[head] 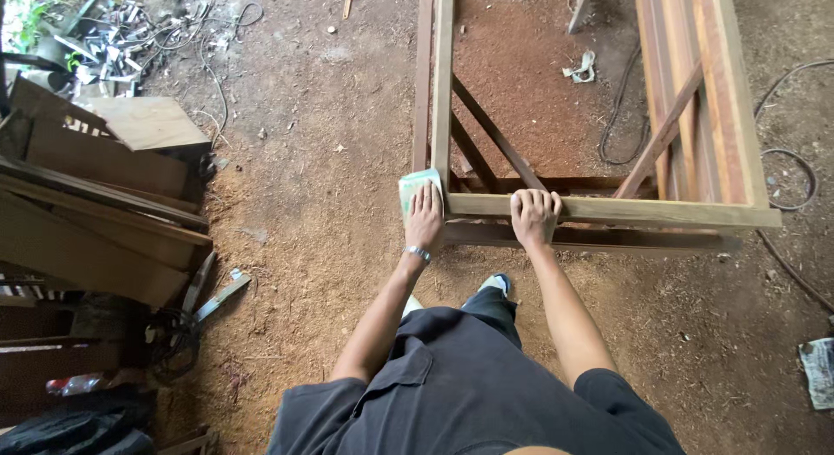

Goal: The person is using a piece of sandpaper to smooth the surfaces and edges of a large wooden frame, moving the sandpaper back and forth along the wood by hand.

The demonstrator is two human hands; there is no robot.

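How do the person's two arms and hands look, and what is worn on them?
Both forearms are bare below short dark sleeves. The left hand has a silver-coloured band at the wrist. The right hand wears nothing that shows.
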